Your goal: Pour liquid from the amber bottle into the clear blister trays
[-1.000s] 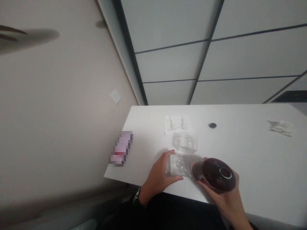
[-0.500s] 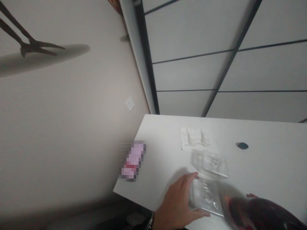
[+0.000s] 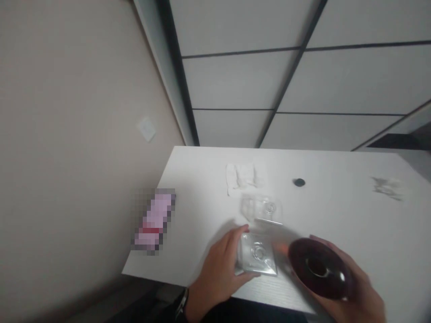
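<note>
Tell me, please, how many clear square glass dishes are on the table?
2: the near glass dish sits by the table's front edge, gripped by the left hand; the far glass dish lies just behind it.

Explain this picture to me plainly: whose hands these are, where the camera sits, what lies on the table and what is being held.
There is no machine: a person's two bare hands, filmed by a camera worn on the head, looking forward and down. The left hand grips a clear square glass standing on the white table. The right hand holds a dark red round-bodied bottle, tipped with its mouth toward the camera. Behind stand a second clear square glass, a crumpled white tissue and a small dark round disc.
</note>
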Demonstrator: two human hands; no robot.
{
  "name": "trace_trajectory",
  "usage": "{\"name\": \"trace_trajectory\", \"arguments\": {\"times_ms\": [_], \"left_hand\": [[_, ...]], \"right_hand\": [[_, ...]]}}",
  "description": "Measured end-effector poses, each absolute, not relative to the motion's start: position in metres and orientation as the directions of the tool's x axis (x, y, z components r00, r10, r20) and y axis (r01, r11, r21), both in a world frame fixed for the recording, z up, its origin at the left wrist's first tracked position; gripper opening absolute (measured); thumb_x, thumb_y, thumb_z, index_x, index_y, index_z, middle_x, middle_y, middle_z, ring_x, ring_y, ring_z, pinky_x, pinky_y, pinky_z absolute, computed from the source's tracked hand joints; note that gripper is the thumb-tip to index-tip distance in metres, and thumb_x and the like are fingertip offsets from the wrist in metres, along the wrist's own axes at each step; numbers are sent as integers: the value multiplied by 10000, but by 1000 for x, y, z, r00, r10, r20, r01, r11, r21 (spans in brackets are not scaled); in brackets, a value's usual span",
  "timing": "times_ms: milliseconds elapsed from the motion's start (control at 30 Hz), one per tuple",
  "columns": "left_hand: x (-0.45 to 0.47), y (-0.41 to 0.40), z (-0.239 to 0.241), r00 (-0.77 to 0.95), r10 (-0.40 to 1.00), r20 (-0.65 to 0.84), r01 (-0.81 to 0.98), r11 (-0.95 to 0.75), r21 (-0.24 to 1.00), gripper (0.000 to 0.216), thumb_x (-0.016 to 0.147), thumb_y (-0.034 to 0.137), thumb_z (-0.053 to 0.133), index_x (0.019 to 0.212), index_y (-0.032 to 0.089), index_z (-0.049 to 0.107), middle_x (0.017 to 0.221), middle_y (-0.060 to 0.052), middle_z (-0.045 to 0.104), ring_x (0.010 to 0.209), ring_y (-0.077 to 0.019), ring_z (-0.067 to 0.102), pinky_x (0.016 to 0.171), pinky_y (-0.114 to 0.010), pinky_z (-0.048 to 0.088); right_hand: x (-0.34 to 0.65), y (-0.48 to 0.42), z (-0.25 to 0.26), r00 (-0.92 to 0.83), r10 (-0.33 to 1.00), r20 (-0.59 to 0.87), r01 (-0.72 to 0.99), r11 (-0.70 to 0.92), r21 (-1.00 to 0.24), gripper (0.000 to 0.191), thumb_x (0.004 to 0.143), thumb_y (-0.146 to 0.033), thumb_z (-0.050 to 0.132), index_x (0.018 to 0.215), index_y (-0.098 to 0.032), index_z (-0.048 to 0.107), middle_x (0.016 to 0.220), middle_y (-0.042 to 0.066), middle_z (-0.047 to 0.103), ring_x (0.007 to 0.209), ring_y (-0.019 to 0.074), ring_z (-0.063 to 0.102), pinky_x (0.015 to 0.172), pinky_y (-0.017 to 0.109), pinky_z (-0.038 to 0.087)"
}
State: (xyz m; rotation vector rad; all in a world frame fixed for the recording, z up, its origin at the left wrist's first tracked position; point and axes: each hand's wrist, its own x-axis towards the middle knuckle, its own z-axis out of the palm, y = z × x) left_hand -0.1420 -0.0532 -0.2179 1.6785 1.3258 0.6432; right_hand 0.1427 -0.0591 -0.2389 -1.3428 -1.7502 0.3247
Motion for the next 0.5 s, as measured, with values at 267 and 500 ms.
{"name": "trace_trajectory", "arguments": {"times_ms": [267, 500], "left_hand": [[-144, -52, -223, 307, 951, -47, 508, -122, 853, 936, 785, 224, 914, 1561, 314, 400, 1534, -120, 596, 1410, -362, 585, 1198, -582, 475], [-144, -50, -223, 310, 950, -32, 498, -134, 857, 904, 786, 230, 911, 1545, 305, 426, 1515, -116, 614, 1408, -353, 592, 1203, -575, 474]], "right_hand": [[140, -53, -214, -283, 781, 557, 715, 559, -420, 716, 968, -258, 702, 1623, -252, 415, 1322, 178, 702, 1160, 329, 722, 851, 465, 674], [142, -51, -208, -359, 749, 557, 749, 587, -308, 759, 969, -229, 684, 1658, -258, 367, 1316, 203, 682, 1140, 357, 709, 834, 503, 664]]}}
